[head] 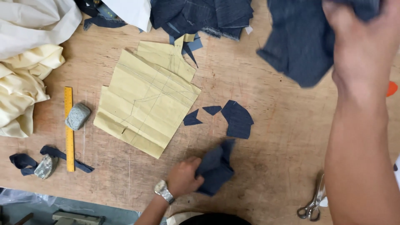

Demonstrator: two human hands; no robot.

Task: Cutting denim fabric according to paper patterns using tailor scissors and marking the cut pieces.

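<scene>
I see a wooden table filling the view. On its far left lies a heap of cream cloth, and along the far edge a pile of denim. Left of centre rests a yellow paper pattern, folded and marked with pencil lines.

My right hand is raised at the far right, closed around a large denim piece that hangs blurred above the table. My left hand, wearing a metal watch, sits at the near edge with its fingers pinched onto a smaller denim scrap, which lies crumpled on the wood just right of the hand.

Between the two hands, three cut denim bits lie flat beside the pattern's right edge. A yellow ruler runs near to far on the left, with a grey stone touching its right side. Nearer, a second stone sits on a dark denim strip. Scissors lie at the near right, beside my right forearm. An orange spot shows at the right edge; I cannot tell what it is.
</scene>
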